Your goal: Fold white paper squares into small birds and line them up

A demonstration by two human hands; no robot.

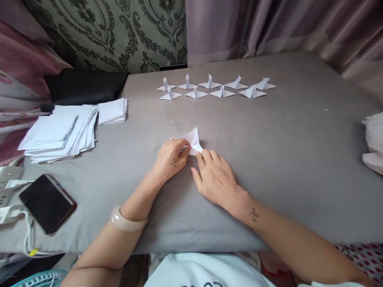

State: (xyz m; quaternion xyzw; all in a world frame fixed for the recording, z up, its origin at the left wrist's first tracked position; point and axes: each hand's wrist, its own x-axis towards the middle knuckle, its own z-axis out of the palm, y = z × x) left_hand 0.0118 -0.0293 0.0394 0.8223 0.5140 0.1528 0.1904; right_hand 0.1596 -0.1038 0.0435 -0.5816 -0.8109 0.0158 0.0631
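A partly folded piece of white paper (193,139) lies on the grey cloth in front of me, with a pointed flap standing up at its far side. My left hand (172,157) pinches its left part between thumb and fingers, covering some of the folds. On the paper's right corner rest the fingertips of my right hand (215,175), its thumb spread away and touching only the cloth side. Beyond both hands, several folded paper birds (196,93) stand in two rows.
On the left lie a large stack of white paper sheets (60,131) and a smaller stack (112,111). Nearer are a phone (48,203), a power strip (10,179) and white cables (28,227). Behind the table (299,159) hang curtains (221,32). A whitish bundle (374,139) sits at the right edge.
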